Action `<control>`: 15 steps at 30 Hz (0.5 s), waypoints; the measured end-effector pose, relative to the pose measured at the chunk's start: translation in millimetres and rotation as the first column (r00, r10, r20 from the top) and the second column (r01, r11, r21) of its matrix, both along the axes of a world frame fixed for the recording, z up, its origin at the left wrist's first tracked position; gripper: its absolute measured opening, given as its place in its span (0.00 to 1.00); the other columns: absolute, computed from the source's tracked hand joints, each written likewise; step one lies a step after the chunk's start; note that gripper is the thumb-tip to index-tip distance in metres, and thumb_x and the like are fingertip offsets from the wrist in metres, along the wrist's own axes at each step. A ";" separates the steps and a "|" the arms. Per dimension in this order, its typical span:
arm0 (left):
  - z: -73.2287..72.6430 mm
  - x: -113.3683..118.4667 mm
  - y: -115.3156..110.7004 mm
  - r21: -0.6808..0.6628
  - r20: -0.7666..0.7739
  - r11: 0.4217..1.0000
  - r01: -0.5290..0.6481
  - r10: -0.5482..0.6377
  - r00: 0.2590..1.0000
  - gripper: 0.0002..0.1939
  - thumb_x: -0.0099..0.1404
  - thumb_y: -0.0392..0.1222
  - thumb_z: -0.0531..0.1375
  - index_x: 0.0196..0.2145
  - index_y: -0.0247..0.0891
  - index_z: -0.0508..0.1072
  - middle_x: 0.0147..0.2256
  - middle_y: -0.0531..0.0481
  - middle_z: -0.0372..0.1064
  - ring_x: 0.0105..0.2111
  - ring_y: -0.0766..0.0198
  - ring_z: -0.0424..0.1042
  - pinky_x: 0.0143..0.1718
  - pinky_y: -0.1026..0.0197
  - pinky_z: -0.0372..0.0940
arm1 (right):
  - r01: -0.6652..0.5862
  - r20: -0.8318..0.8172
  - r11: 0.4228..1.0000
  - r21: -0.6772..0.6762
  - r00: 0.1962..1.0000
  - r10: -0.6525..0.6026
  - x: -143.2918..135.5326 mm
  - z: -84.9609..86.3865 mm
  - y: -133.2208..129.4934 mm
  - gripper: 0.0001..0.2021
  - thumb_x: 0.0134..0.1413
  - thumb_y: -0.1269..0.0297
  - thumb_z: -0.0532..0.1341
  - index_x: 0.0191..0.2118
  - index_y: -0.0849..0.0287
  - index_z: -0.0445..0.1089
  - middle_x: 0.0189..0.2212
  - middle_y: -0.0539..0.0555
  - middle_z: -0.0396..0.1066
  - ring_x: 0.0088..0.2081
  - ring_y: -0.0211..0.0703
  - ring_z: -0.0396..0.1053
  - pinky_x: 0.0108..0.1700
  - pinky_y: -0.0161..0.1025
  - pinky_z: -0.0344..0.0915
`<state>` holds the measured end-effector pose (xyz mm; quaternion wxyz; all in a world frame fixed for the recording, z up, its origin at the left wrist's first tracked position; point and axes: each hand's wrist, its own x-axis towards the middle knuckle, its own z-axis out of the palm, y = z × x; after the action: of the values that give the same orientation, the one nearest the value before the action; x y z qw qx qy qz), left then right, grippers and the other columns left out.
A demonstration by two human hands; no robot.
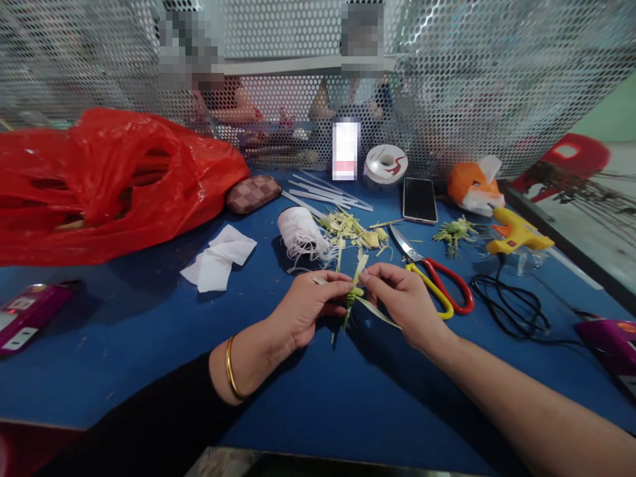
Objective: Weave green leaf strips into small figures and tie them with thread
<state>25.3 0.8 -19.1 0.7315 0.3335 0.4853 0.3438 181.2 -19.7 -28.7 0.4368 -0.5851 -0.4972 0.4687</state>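
Between both hands, above the blue table (163, 344), is a small bundle of woven green leaf strips (354, 295), with loose strip ends sticking out. My left hand (313, 301) pinches it from the left, thumb and fingers closed on it. From the other side my right hand (397, 291) pinches a strip near the top of the same piece. Scissors (431, 265) with one red and one yellow handle lie beside my right hand, blades pointing away. Just beyond the hands sit a pile of leaf scraps (350, 228) and a roll of white thread (301, 232).
White glue sticks (322, 193), a ribbon spool (385, 164) and a phone (420, 200) lie at the back. To the right are a finished-looking leaf piece (454, 230), a yellow glue gun (519, 232) and its black cord (511, 311). A red bag (163, 179) fills the left.
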 end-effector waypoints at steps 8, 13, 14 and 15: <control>4.2 2.3 -1.2 0.148 -0.157 0.989 -0.018 0.042 0.987 0.06 0.49 0.34 0.67 0.26 0.35 0.74 0.22 0.53 0.66 0.22 0.69 0.65 0.23 0.65 0.62 | -0.043 0.195 0.992 0.118 0.981 0.020 2.4 -1.8 -1.6 0.09 0.52 0.61 0.59 0.25 0.58 0.68 0.18 0.47 0.63 0.22 0.35 0.59 0.24 0.34 0.55; -2.7 0.1 -2.0 0.209 -0.305 0.965 0.160 -0.092 0.948 0.03 0.48 0.35 0.65 0.23 0.35 0.74 0.21 0.52 0.67 0.20 0.67 0.65 0.21 0.64 0.61 | -0.251 0.493 0.942 0.221 0.863 0.114 9.9 3.0 -0.2 0.10 0.51 0.68 0.57 0.21 0.57 0.65 0.23 0.49 0.66 0.27 0.38 0.63 0.30 0.36 0.58; -4.9 -0.8 -1.9 0.213 -0.338 0.955 0.206 -0.126 0.933 0.03 0.49 0.35 0.65 0.23 0.36 0.74 0.20 0.52 0.67 0.20 0.67 0.65 0.21 0.64 0.60 | -0.269 0.505 0.947 0.176 0.850 0.148 11.4 3.3 0.7 0.09 0.50 0.68 0.57 0.21 0.57 0.65 0.21 0.49 0.65 0.26 0.38 0.63 0.28 0.35 0.57; -7.1 -1.7 -1.6 0.230 -0.372 0.942 0.245 -0.148 0.916 0.02 0.49 0.36 0.65 0.24 0.36 0.74 0.20 0.52 0.67 0.19 0.67 0.64 0.21 0.64 0.59 | -0.276 0.495 0.953 0.121 0.849 0.183 12.6 3.0 1.6 0.09 0.49 0.68 0.57 0.21 0.57 0.65 0.20 0.48 0.64 0.24 0.38 0.62 0.27 0.35 0.57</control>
<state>23.6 -0.8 -26.3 0.6118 0.5338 0.5194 0.2665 193.8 -18.1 -25.6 0.2943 -0.5746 -0.6980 0.3099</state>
